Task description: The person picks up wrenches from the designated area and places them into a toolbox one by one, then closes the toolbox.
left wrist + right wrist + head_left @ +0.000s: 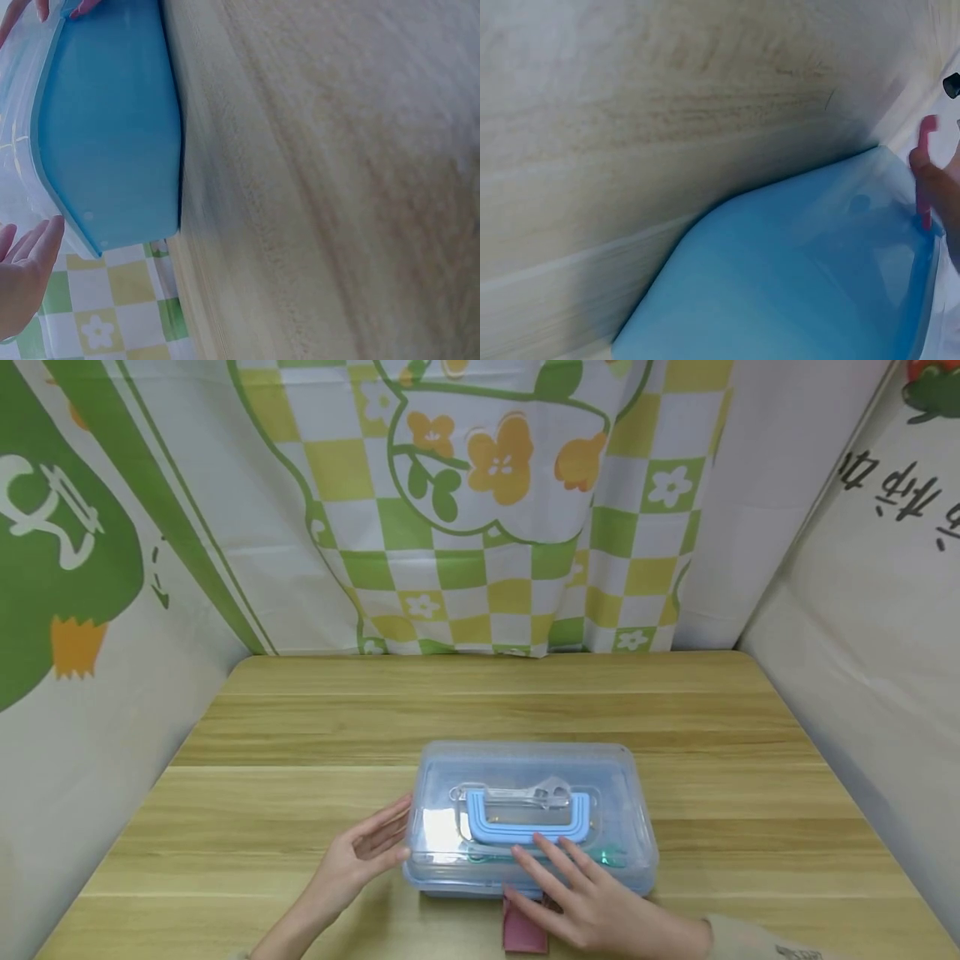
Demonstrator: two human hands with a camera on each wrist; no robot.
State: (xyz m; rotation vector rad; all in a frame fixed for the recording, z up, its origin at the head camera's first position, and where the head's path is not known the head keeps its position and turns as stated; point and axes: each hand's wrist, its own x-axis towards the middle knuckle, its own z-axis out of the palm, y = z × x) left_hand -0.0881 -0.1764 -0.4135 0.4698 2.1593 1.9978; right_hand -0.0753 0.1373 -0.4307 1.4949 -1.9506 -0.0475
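A storage box (525, 768) with a clear lid and a blue base (112, 127) sits on the table, lid down. On top lies its light blue carry handle (528, 833). My left hand (367, 847) is at the box's left side, fingers extended along the lid's edge. Over the front right of the lid rests my right hand (581, 902), its fingers spread near the handle. The right thumb is against the pink latch (525, 928), which sticks out from the box front. In the right wrist view, that pink latch (924, 172) stands out beside the thumb.
The wooden table (300, 718) extends around the box on all sides. A checked, flowered curtain (487, 568) hangs at its back edge, with printed cloth walls (847, 635) left and right. Small things, including a green one (611, 856), show through the lid.
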